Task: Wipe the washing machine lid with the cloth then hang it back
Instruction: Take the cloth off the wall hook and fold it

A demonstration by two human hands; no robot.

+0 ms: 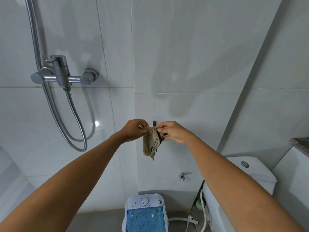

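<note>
A beige knitted cloth hangs in front of the white tiled wall, just below a small dark wall hook. My left hand pinches its upper left edge and my right hand pinches its upper right edge, both raised at hook height. Whether the cloth is caught on the hook cannot be told. Far below, at the bottom edge of the view, stands the small washing machine with a white control panel and a translucent blue lid.
A chrome shower mixer with a looping metal hose is on the wall at left. A white toilet with its cistern stands at right, a wall tap and white hose beside it.
</note>
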